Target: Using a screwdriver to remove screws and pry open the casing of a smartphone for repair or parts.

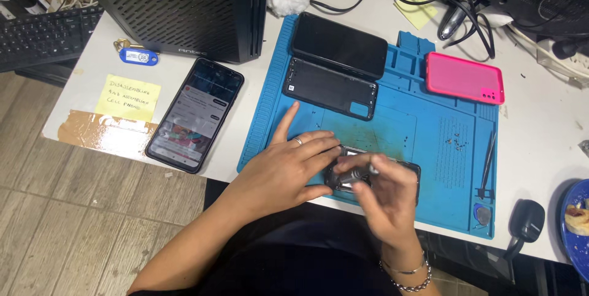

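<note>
The opened phone (374, 176) lies flat at the near edge of the blue mat (399, 130), which sits on the white surface (540, 142). The left hand (285, 170) rests on the phone's left end, fingers spread and pressing down to steady it, the forefinger lifted off toward the far side. The right hand (383, 195) is clenched around a small dark screwdriver (357, 174), its tip pointing down into the phone's body.

By its look, the phone is light, thin and stiff, but with its back off it is probably fragile. Holding it by the outer frame at the ends, as the left hand does, seems the safest grip. The screwdriver is slim and smooth, so it may slip or roll in the fingertips.

Farther on the mat lie a dark back cover (329, 88) and, partly over it, a black screen panel (339, 44). A pink case (464, 77) lies to the right, tiny screws (457, 141) are scattered near it, and thin tools (488, 164) lie along the mat's right edge. A second phone (195, 114) with a lit screen lies to the left, beside a yellow note (127, 98).

Both hands cover most of the opened phone, so its insides and the exact spot the tip touches cannot be made out. The screwdriver is blurred. A blue plate (578, 228) at the right is cut off by the picture's edge.
</note>
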